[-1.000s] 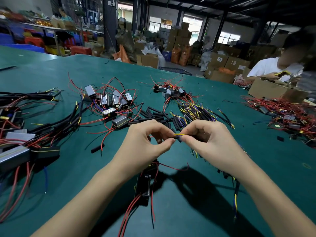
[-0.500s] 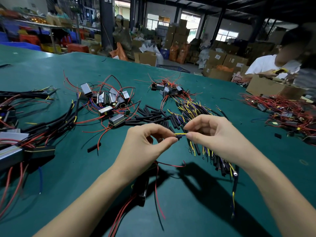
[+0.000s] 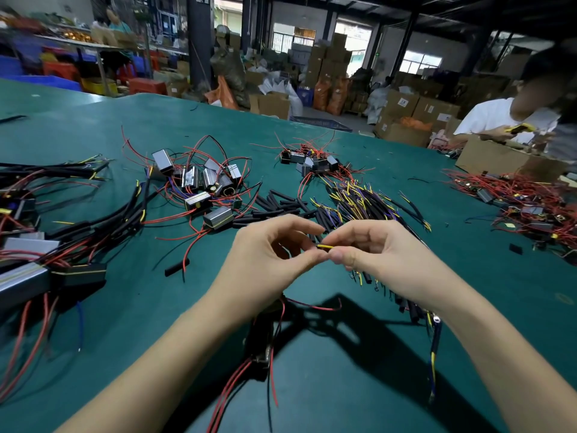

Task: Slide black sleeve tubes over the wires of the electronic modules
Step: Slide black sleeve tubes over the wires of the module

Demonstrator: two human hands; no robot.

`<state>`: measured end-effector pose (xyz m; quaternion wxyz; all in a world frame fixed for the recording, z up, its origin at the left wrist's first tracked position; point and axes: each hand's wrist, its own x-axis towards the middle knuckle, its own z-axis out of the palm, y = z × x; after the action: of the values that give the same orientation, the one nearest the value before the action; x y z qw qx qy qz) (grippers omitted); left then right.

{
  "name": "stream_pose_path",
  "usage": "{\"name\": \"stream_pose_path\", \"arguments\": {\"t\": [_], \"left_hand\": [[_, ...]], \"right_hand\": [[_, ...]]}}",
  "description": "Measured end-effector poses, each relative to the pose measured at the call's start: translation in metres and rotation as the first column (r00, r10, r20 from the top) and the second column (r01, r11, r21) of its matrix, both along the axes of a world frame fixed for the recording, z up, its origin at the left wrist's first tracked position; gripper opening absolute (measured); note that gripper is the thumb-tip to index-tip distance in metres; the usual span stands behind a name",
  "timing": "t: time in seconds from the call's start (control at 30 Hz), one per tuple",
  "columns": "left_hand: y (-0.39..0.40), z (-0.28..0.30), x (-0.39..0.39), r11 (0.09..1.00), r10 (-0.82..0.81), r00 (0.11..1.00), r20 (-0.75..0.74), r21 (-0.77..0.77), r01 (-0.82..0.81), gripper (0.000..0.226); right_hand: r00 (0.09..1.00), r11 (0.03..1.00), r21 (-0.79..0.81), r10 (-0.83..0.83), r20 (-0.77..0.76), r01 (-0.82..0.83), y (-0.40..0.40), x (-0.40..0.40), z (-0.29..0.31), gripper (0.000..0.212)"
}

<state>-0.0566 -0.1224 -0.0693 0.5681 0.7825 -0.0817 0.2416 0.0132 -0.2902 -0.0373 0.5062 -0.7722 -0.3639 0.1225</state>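
Observation:
My left hand (image 3: 268, 257) and my right hand (image 3: 374, 254) meet above the middle of the green table (image 3: 343, 385). Between their fingertips runs a short yellow wire (image 3: 324, 246); my right thumb and forefinger pinch it, and my left fingertips pinch its other end. Whether a black sleeve sits on it is hidden by the fingers. Below my left wrist hangs a dark module (image 3: 260, 342) with red wires. Loose black sleeve tubes (image 3: 281, 204) lie just beyond my hands.
A pile of silver modules with red wires (image 3: 199, 185) lies at centre left. Sleeved wire bundles (image 3: 371, 201) spread to the right of the tubes. Larger modules (image 3: 28, 270) sit at the left edge. Another person with a cardboard box (image 3: 499, 157) works at far right.
My hands have drawn closer together on the yellow wire, so less of it shows between the fingertips. The view has shifted a little.

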Motion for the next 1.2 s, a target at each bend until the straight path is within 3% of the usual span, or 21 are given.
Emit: {"name": "stream_pose_path", "arguments": {"t": [0.1,0.17,0.23,0.3,0.5,0.6,0.8,0.97,1.2], "left_hand": [[0.021,0.007,0.003,0.971,-0.153,0.968,-0.199,-0.21,0.111,0.011],[0.033,0.006,0.003,0.982,-0.153,0.927,-0.341,-0.156,0.104,0.014],[0.038,0.005,0.001,0.969,-0.245,0.834,-0.494,-0.089,0.232,0.025],[0.038,0.004,-0.002,0.934,-0.342,0.762,-0.55,-0.108,0.341,0.032],[0.037,0.005,-0.002,0.942,-0.328,0.803,-0.497,-0.105,0.319,0.033],[0.033,0.004,-0.001,0.952,-0.305,0.839,-0.451,-0.125,0.279,0.027],[0.023,0.001,0.002,0.964,-0.254,0.91,-0.328,-0.166,0.208,0.006],[0.02,0.003,-0.001,0.953,-0.296,0.901,-0.316,-0.157,0.258,0.022],[0.022,0.007,-0.004,0.951,-0.308,0.894,-0.326,-0.083,0.297,0.016]], "right_hand": [[1.0,1.0,0.018,0.002,0.029,-0.002,-0.003,0.002,-0.001,0.005],[0.999,0.999,0.029,0.021,0.036,-0.022,-0.004,0.002,-0.001,0.007],[0.997,0.998,0.027,0.054,0.053,-0.056,-0.004,0.003,-0.001,0.006],[0.993,0.997,0.007,0.082,0.08,-0.082,-0.006,0.003,-0.001,0.007],[0.996,0.996,-0.064,0.06,0.07,-0.055,-0.01,0.005,0.005,0.021],[0.997,0.997,-0.078,0.021,0.071,-0.015,-0.01,0.007,0.006,0.003],[0.992,0.998,-0.059,0.037,0.121,-0.03,-0.007,0.004,0.004,0.007],[0.985,0.997,-0.07,0.046,0.168,-0.035,-0.008,0.004,0.005,0.007],[0.956,0.992,-0.118,0.081,0.282,-0.049,-0.006,0.002,0.005,0.009]]}}
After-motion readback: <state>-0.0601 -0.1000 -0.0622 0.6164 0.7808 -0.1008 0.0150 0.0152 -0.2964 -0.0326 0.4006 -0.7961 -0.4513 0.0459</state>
